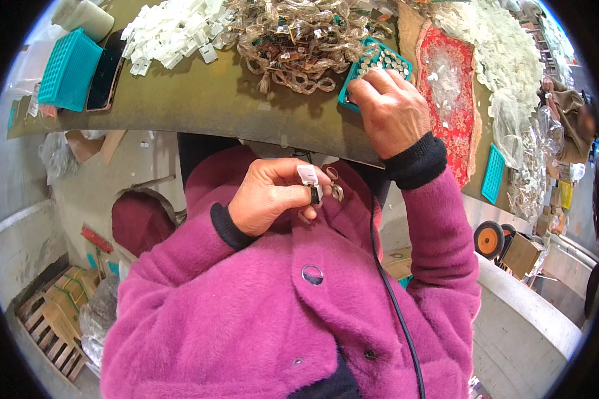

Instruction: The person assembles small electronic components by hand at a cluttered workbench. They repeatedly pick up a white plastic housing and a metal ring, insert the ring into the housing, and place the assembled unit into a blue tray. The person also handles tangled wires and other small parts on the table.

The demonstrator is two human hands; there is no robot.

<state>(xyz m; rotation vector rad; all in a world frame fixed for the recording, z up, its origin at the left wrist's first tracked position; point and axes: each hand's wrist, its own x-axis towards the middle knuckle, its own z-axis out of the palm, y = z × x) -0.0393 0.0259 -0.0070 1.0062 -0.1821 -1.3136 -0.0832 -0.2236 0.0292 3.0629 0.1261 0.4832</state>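
Observation:
Close in front of my coat, my left hand (266,196) pinches a small white plastic piece (308,174) with a dark part below it. A thin looped cord or wire (337,191) hangs beside those fingers. My right hand (396,110) reaches over the table edge into a teal plastic basket (409,66). Its fingers are bent together at the basket's near left side, and their tips are mostly hidden. Small round silvery discs (387,63) fill the part of the basket that shows.
Behind the basket lies a heap of bundled wires with small boards (293,43). White plastic pieces (173,33) are piled left of it, near a phone (106,73) and a teal basket (66,70). At right are red patterned cloth (446,86) and translucent pieces (506,60).

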